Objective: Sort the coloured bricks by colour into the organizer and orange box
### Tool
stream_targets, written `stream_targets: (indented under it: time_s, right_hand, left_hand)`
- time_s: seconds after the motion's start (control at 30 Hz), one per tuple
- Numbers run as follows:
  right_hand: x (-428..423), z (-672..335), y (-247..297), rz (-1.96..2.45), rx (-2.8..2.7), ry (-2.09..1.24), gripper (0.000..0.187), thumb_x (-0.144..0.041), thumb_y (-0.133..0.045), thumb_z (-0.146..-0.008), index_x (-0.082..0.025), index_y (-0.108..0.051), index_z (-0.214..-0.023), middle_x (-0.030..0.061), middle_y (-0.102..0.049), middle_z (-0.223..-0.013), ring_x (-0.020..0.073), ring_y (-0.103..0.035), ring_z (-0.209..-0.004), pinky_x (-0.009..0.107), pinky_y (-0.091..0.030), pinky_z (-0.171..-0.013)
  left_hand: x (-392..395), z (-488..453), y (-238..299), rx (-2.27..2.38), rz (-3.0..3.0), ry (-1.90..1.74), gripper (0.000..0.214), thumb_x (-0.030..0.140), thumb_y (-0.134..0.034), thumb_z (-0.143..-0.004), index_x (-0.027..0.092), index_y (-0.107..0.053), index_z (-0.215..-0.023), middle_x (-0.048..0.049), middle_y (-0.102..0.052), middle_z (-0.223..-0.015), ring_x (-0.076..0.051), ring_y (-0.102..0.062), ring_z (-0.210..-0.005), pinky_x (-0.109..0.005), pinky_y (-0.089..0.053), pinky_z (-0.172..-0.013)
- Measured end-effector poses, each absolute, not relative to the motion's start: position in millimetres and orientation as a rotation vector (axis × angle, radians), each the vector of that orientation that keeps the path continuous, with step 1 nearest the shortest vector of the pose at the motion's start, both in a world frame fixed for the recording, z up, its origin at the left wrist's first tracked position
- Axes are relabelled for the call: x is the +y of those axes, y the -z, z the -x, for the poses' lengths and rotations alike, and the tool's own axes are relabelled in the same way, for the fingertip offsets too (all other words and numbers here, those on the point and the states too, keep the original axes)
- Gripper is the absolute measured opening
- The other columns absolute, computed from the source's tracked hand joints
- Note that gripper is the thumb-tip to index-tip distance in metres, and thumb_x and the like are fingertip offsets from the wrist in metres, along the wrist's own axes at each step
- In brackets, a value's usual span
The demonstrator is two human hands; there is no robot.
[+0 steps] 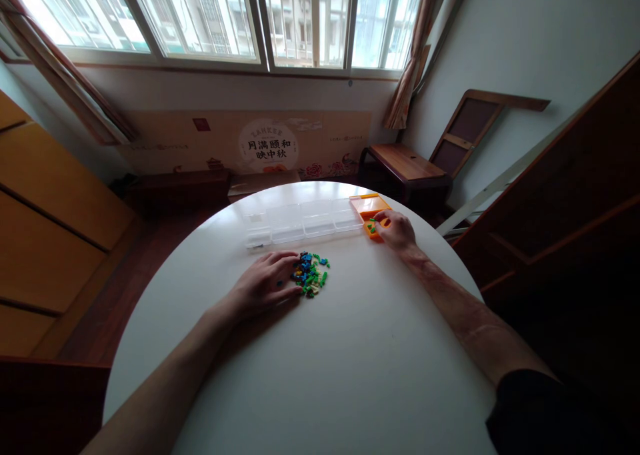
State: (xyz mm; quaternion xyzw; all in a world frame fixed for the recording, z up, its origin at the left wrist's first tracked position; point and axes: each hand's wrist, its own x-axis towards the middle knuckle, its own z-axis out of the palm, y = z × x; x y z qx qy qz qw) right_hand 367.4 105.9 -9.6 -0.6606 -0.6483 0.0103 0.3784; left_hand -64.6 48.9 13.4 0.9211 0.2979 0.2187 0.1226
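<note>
A pile of several small blue, green and pale plastic pieces (pixel 311 275) lies on the round white table (pixel 320 368). My left hand (pixel 267 283) rests flat beside the pile, fingers stretched out and touching its left edge. Behind the pile lies a long clear plastic box (pixel 300 221) divided into compartments. At its right end sits a small orange tray (pixel 371 208) with a few green pieces in it. My right hand (pixel 397 230) reaches over the tray's near corner with fingers curled; whether it holds a piece is hidden.
A low wooden bench (pixel 405 163) and a folded wooden frame (pixel 470 131) stand behind the table at the right. Dark wooden furniture (pixel 575 195) lines the right side, orange cabinets (pixel 45 221) the left. A window runs along the far wall.
</note>
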Motion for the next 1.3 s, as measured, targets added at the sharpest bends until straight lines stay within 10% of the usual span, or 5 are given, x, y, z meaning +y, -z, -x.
stream_targets:
  time_s: [1.3]
  right_hand:
    - [35.8,-261.8,-12.9,0.667,-2.451,-0.259,0.011,-0.023,-0.073,-0.102,-0.026,-0.076,-0.113,0.0054,-0.078,-0.114,0.0221,-0.07,-0.103,0.04,-0.058,-0.1]
  left_hand:
    - [47.5,60.9,-16.8,0.894,-2.701,-0.625,0.061,0.058,-0.074,-0.102,0.029,-0.062,-0.154,-0.0124,-0.066,-0.154,-0.034,-0.066,-0.139,-0.051,-0.056,-0.117]
